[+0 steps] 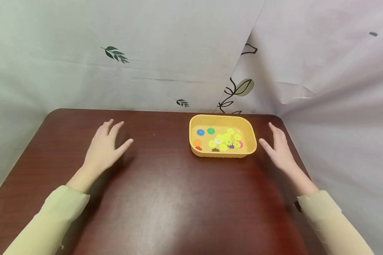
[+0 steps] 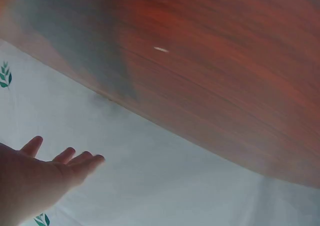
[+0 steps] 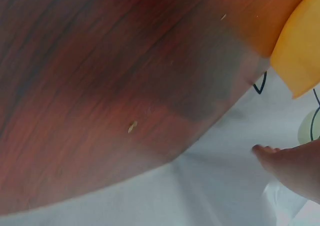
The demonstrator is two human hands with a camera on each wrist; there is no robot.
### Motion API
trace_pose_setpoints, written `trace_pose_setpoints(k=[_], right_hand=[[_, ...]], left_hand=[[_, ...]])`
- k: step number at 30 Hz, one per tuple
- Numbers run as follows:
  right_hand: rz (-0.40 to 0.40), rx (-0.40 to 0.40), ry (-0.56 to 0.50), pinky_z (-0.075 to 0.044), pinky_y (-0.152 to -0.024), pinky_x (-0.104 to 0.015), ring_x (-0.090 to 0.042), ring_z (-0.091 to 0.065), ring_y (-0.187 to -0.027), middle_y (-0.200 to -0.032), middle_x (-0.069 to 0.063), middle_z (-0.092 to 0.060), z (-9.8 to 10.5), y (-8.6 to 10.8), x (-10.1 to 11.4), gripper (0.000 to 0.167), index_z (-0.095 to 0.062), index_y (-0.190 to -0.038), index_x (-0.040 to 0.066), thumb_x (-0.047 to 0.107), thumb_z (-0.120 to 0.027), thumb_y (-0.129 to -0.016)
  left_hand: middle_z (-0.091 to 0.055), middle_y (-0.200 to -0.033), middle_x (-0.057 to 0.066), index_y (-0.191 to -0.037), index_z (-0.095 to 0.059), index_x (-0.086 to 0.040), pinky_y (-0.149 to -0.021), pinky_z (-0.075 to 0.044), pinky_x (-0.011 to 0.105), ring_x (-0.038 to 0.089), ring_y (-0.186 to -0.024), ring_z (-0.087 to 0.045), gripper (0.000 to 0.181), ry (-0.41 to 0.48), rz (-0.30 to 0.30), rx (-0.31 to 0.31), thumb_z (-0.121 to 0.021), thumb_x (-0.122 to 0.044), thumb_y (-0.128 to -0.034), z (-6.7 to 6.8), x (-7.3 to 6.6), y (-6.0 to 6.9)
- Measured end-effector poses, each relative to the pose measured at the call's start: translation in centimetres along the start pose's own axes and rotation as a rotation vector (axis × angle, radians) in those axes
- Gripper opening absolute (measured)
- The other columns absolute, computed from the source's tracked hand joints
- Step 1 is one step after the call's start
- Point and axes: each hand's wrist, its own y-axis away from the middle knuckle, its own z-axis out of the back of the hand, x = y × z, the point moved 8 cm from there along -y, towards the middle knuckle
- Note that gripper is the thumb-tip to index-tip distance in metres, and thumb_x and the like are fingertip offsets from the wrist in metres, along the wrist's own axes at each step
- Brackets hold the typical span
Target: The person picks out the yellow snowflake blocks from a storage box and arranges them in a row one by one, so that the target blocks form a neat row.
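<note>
Your yellow tub (image 1: 222, 154) sits near the far edge of the brown table (image 1: 159, 198), between your two hands but much closer to the right one. Your right hand (image 1: 281, 150) is just beside the tub's right end, its thumb pointing toward the rim with a small gap left; the fingers are loosely extended, and you have hold of nothing. Your left hand (image 1: 103, 150) is well apart from the tub, out to its left, with thumb and fingers spread wide and nothing in its grasp. Inside the tub lie small flower-shaped pieces: a blue piece (image 1: 200, 132) and a green piece (image 1: 211, 130) toward the back left, an orange piece (image 1: 197, 142) by the left wall, and a cluster of yellow pieces (image 1: 223, 147) toward the right, nearer your right hand.
</note>
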Motion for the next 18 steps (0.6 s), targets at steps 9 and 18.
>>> trace_pose_setpoints(k=[9,18], right_hand=[[-0.187,0.006,-0.409,-0.037,-0.126,-0.039,-0.035,-0.042,-0.151,-0.164,-0.030,-0.037,-1.5,-1.3,-0.9,0.066,-0.024,-0.166,0.000,0.026,-0.051,-0.111],[-0.286,0.029,-0.847,-0.047,-0.107,-0.013,-0.004,-0.055,-0.126,-0.134,0.002,-0.053,-3.4,-1.5,-1.3,0.058,-0.027,-0.161,-0.006,0.018,-0.049,-0.113]], left_hand=[[-0.038,-0.164,0.027,-0.159,-0.043,-0.004,-0.121,-0.032,0.068,0.047,-0.152,-0.036,0.069,0.170,-0.045,0.059,-0.067,-0.038,-0.1033,-2.3,-2.8,-2.2],[-0.048,-0.155,0.022,-0.153,-0.051,-0.003,-0.120,-0.038,0.061,0.041,-0.145,-0.046,0.060,0.335,-0.106,0.067,-0.073,-0.023,-0.1008,-4.7,-6.1,-5.0]])
